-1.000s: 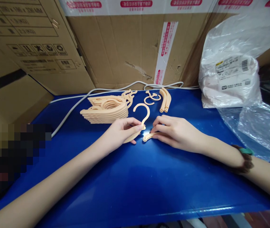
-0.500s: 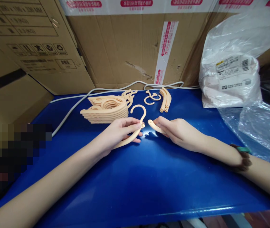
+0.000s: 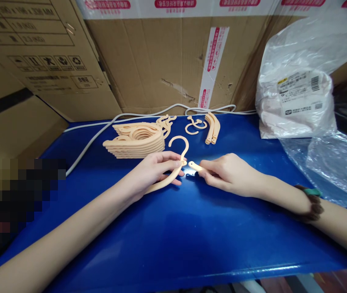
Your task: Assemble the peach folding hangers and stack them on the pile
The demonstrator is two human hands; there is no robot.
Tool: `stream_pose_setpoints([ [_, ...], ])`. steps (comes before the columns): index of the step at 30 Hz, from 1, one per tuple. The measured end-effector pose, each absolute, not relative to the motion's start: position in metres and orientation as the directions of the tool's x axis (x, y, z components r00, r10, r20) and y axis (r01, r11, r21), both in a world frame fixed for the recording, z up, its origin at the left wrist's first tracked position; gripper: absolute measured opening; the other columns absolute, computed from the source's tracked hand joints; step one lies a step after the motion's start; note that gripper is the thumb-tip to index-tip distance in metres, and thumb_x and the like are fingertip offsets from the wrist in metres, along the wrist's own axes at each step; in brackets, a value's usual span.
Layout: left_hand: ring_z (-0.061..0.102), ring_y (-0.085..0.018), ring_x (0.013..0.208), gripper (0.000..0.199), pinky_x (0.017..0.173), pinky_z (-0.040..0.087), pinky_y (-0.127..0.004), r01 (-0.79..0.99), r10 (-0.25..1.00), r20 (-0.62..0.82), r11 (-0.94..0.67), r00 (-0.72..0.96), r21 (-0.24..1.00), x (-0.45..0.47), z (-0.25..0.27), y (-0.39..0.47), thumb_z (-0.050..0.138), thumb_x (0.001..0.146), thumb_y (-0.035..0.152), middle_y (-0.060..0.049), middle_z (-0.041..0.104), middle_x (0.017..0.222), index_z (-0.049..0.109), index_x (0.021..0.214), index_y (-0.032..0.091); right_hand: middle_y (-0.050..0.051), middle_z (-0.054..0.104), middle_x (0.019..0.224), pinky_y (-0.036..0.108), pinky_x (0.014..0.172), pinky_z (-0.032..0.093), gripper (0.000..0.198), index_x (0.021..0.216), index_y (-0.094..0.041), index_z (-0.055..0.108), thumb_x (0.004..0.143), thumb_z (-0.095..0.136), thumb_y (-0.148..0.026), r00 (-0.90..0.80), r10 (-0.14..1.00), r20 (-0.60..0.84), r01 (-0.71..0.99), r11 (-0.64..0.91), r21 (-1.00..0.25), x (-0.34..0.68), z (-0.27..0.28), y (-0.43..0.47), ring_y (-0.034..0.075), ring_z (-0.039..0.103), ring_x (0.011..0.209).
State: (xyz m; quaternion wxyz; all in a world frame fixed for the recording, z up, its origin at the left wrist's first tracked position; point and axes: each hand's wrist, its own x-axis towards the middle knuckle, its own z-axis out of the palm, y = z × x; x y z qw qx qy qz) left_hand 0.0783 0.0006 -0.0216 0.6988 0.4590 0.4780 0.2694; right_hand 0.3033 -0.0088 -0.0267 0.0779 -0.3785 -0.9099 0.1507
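My left hand (image 3: 158,167) pinches a cream plastic hanger arm (image 3: 164,182) close to its upper end, where a hanger hook (image 3: 184,145) stands up, joined to it. My right hand (image 3: 226,174) is closed around a second hanger arm (image 3: 196,166), whose holed end sticks out to the left. A small gap separates that end from the joint in my left hand. Most of the second arm is hidden by my fingers. Behind my left hand lies a stack of folded cream hangers (image 3: 136,142).
Loose hooks (image 3: 196,125) and a few hanger arms (image 3: 212,128) lie at the back of the blue table (image 3: 191,236). A white cable (image 3: 95,140) runs along the cardboard boxes (image 3: 161,61). At right stands a white plastic bag (image 3: 297,97), with clear wrap (image 3: 338,167) before it.
The hanger arm in my right hand has turned flatter, and its holed end has come slightly left, nearer the joint. My right fingers have shifted their grip. My left hand has barely moved.
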Motion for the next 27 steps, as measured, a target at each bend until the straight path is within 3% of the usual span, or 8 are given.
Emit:
stream_pose_setpoints([
  [7, 0.068, -0.014, 0.072, 0.012, 0.063, 0.061, -0.023, 0.021, 0.804, -0.419, 0.453, 0.421, 0.891, 0.0787, -0.0218, 0.001, 0.07, 0.081, 0.017, -0.006, 0.071, 0.083, 0.072, 0.092, 0.014, -0.001, 0.056, 0.061, 0.026, 0.051, 0.022, 0.028, 0.076, -0.019, 0.049, 0.096, 0.036, -0.033, -0.72, 0.692, 0.057, 0.66, 0.707, -0.255, 0.3027, -0.026, -0.0097, 0.009, 0.04, 0.047],
  [15, 0.069, -0.014, 0.076, 0.014, 0.058, 0.061, -0.021, 0.018, 0.765, -0.411, 0.464, 0.495, 0.886, 0.0771, -0.0204, 0.0001, 0.067, 0.086, 0.02, -0.006, 0.073, 0.084, 0.071, 0.099, 0.017, 0.003, 0.063, 0.068, 0.028, 0.051, 0.024, 0.04, 0.078, -0.017, 0.057, 0.101, 0.031, -0.037, -0.742, 0.652, 0.159, 0.661, 0.75, 0.01, 0.3036, -0.028, -0.013, 0.012, 0.053, 0.052],
  [22, 0.068, -0.013, 0.069, 0.011, 0.057, 0.061, -0.021, 0.036, 0.731, -0.442, 0.498, 0.52, 0.866, 0.0748, -0.0182, 0.0003, 0.066, 0.086, 0.02, -0.006, 0.074, 0.082, 0.07, 0.097, 0.017, 0.002, 0.065, 0.068, 0.027, 0.055, 0.032, 0.038, 0.082, -0.016, 0.061, 0.102, 0.036, -0.036, -0.757, 0.567, 0.324, 0.619, 0.781, 0.08, 0.3052, -0.0308, -0.0116, 0.013, 0.059, 0.057],
  [27, 0.067, -0.013, 0.066, 0.012, 0.055, 0.06, -0.021, 0.059, 0.709, -0.465, 0.517, 0.53, 0.854, 0.0745, -0.0171, 0.0017, 0.067, 0.084, 0.02, -0.006, 0.073, 0.08, 0.07, 0.095, 0.017, 0.002, 0.068, 0.072, 0.025, 0.056, 0.036, 0.038, 0.088, -0.016, 0.065, 0.102, 0.037, -0.038, -0.765, 0.552, 0.333, 0.591, 0.806, 0.021, 0.3081, -0.031, -0.0109, 0.013, 0.06, 0.059],
])
